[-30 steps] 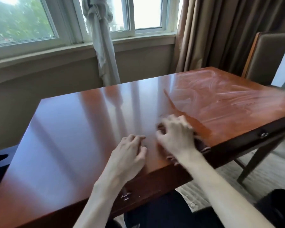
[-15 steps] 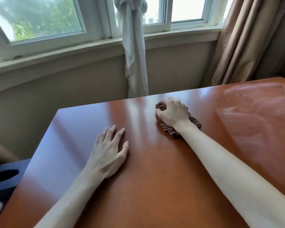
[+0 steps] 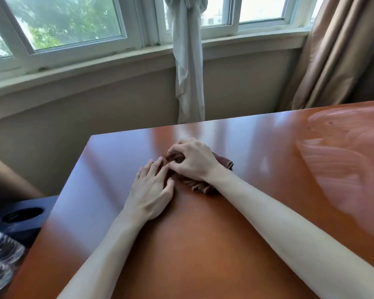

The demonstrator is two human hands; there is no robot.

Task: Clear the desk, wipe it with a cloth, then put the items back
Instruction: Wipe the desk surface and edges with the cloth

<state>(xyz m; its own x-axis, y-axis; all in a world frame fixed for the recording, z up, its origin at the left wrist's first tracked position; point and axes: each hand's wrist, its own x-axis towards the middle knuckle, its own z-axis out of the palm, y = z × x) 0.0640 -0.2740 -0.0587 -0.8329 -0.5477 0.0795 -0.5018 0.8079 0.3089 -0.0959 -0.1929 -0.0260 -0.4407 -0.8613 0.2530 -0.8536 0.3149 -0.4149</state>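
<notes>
A glossy reddish-brown wooden desk [image 3: 203, 244] fills the lower view, bare on top. A brown cloth [image 3: 224, 164] lies bunched near the desk's far left part. My right hand [image 3: 192, 161] sits on top of the cloth, and its curled fingers pinch a fold at the cloth's left edge. My left hand [image 3: 152, 190] lies flat on the desk just left of the cloth, fingers straight, with the fingertips touching the cloth's edge. Damp wipe streaks [image 3: 341, 160] show on the desk's right side.
Off the desk's left edge, a dark blue box [image 3: 24, 214] with a round hole stands low, with clear plastic bottles [image 3: 0, 255] in front of it. A window, a knotted white curtain [image 3: 188, 61] and tan drapes [image 3: 333, 50] are behind the desk.
My right hand slid the cloth from the desk's near edge toward its far left part. My left hand moved up beside the cloth, and its fingertips now touch it.
</notes>
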